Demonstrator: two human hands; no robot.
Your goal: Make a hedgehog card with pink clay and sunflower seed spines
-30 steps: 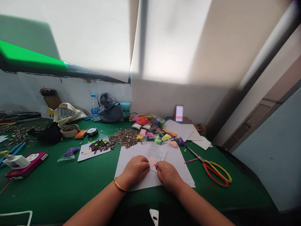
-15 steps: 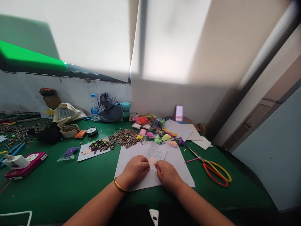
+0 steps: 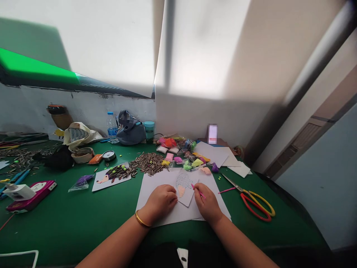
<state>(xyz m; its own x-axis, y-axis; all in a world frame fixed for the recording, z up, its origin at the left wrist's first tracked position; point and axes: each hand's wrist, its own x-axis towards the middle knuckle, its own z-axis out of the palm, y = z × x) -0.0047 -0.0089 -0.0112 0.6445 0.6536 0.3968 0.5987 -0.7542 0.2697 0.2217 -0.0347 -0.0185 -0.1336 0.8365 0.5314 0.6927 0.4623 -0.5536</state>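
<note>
My left hand (image 3: 159, 203), with a gold bangle on its wrist, rests on a white paper sheet (image 3: 156, 201), its fingertips at the edge of a small paper card (image 3: 186, 193). The card carries a pencilled hedgehog outline with a peach-coloured face piece (image 3: 181, 191) stuck on it. My right hand (image 3: 208, 206) lies to the right of the card, pinching a thin pink stick (image 3: 198, 190) whose tip points up and to the left. The tip is near the card's right edge. Part of the sheet lies hidden under my hands.
A finished hedgehog picture with sunflower seeds (image 3: 112, 177) lies left of the sheet, behind it a heap of seeds (image 3: 149, 163). Bags of coloured clay (image 3: 178, 156) sit further back. Scissors with red and yellow handles (image 3: 251, 201) lie to the right.
My right hand has moved right, away from my left hand, and the pink stick now shows clearly. The card sits slightly turned compared with before.
</note>
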